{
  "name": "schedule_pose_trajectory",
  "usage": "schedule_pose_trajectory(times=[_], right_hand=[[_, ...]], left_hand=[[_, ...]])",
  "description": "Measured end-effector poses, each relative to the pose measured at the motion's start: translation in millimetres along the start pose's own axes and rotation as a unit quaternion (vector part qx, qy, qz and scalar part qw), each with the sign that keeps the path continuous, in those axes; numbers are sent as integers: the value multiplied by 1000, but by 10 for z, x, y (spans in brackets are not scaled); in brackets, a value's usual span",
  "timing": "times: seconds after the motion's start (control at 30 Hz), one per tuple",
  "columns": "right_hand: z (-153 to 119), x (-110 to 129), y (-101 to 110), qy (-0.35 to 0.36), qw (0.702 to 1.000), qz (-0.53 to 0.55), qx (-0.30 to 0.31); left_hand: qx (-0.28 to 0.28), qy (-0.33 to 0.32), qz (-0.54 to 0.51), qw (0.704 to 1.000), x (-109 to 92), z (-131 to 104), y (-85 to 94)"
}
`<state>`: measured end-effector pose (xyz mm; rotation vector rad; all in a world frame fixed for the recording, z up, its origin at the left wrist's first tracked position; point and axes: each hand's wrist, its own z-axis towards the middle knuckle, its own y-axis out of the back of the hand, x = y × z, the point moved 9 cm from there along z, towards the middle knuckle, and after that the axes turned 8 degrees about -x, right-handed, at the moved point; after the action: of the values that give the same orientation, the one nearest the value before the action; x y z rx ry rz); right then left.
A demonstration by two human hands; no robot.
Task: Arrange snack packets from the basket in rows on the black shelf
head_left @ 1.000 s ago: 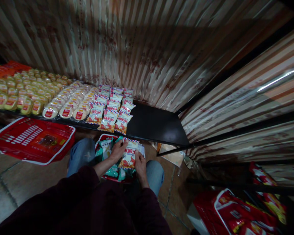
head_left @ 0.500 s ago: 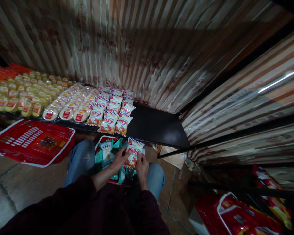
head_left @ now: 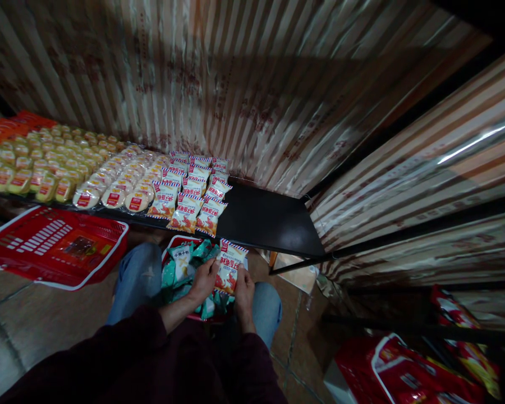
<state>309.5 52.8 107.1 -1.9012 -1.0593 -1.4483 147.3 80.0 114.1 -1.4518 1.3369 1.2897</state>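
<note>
Left hand (head_left: pixel 202 282) and right hand (head_left: pixel 244 287) grip a white-and-orange rectangular plastic packet (head_left: pixel 229 266) at opposite sides — likely for steadiness — near a long black shelf (head_left: pixel 269 219).

Your left hand (head_left: pixel 205 279) and right hand (head_left: pixel 244 289) face each other in front of you, near but apart, each closed in a light pinch. The left thumb points forward and inward; the right thumb lies uppermost, its other fingers mostly hidden. Your left forearm (head_left: pixel 179 310) slants inward, bare below its dark sleeve (head_left: pixel 122 348). Your right wrist (head_left: pixel 246 321) runs straighter ahead, bare too, its sleeve (head_left: pixel 255 365) ending close behind it. Your left knee (head_left: pixel 139 272) and right knee (head_left: pixel 268 306), both in jeans, stand apart on either side of your hands.
</note>
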Motion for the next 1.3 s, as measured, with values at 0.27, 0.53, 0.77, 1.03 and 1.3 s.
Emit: schedule_pose_trajectory(times=[0.27, 0.53, 0.77, 1.03, 1.3], right_hand=[[-80, -62, -130, -66, 991, 95, 63], [-37, 14, -15, -14, 999, 42, 20], [-79, 133, 57, 78, 997, -26, -5], [-186, 302, -65, 228, 969, -82, 50], [-289, 437, -165, 318, 935, -149, 45]], left_hand=[[-23, 20, 37, 999, -12, 56, 49], [-11, -175, 102, 979, -437, -201, 24], [41, -48, 48, 997, -292, -241, -81], [77, 64, -144, 985, -195, -191, -105], [67, 157, -235, 957, 7, -189, -76]])
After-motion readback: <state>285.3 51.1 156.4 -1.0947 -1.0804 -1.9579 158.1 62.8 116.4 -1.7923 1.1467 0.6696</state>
